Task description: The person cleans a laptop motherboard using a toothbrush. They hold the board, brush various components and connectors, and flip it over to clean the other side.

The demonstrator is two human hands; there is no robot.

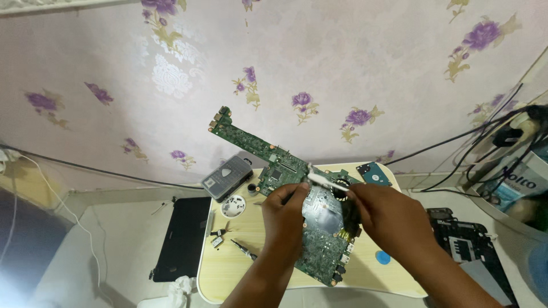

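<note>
My left hand (285,219) grips a long green laptop circuit board (257,149) near its middle and holds it tilted up above a small pale wooden table (225,274). The board runs from the upper left down to the lower right (322,259). My right hand (382,219) holds a thin white tool (326,181) with its tip against the board's face, just above my left fingers. A black cooling fan on the board sits under my right palm, mostly hidden.
On the table lie a grey screwdriver-bit case (226,177), a small white dish (232,206), a metal hinge piece (217,238), a screwdriver (244,249), a blue disc (382,257) and a hard drive (374,173). A black laptop panel (182,236) lies left, a laptop base (465,245) right, cables beyond.
</note>
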